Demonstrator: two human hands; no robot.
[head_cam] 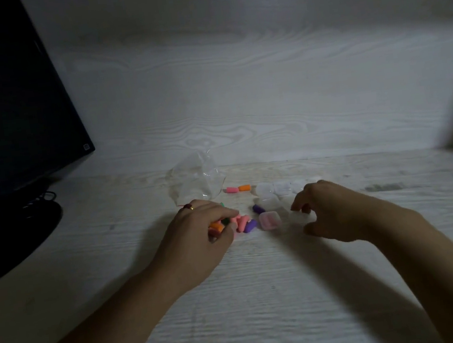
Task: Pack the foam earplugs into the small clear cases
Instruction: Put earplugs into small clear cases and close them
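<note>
A loose pile of coloured foam earplugs (243, 224) lies on the white desk. My left hand (202, 229) curls over the pile's left side, its fingers round orange and green plugs. A small clear case (269, 219) with pink plugs inside sits just right of the pile. A purple plug (258, 209) lies behind it. Two more plugs, pink (231, 189) and orange (244, 188), lie farther back. Several empty clear cases (282, 187) stand in a row behind my right hand (331, 209), which hovers with bent fingers, its fingertips down near one clear case; what they hold is not plain.
A crumpled clear plastic bag (194, 179) lies behind my left hand. A dark monitor (6, 108) on a black stand (12, 237) with cables fills the left side. A white wood-grain wall (267, 94) rises right behind the desk.
</note>
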